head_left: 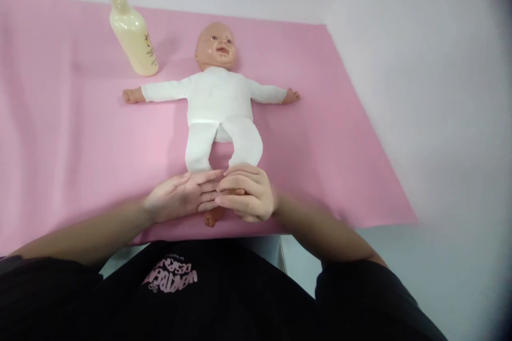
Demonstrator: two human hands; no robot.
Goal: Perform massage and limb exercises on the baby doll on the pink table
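A baby doll (220, 98) in a white suit lies on its back with its arms stretched out to both sides and its legs toward me. My left hand (178, 195) is turned palm up at the doll's lower leg, fingers straight and flat, holding nothing. Its fingertips reach my right hand (252, 192), whose fingers curl around the doll's foot (235, 192); a bit of that foot shows between them. Below my left fingers the doll's other foot (211, 217) pokes out. Both lower legs are partly hidden by my hands.
A pale yellow pump bottle (134, 37) stands at the back left, beyond the doll's outstretched arm. The pink mat (316, 133) spreads under everything, its right edge slanting toward me. A pale surface (420, 90) lies beyond that edge.
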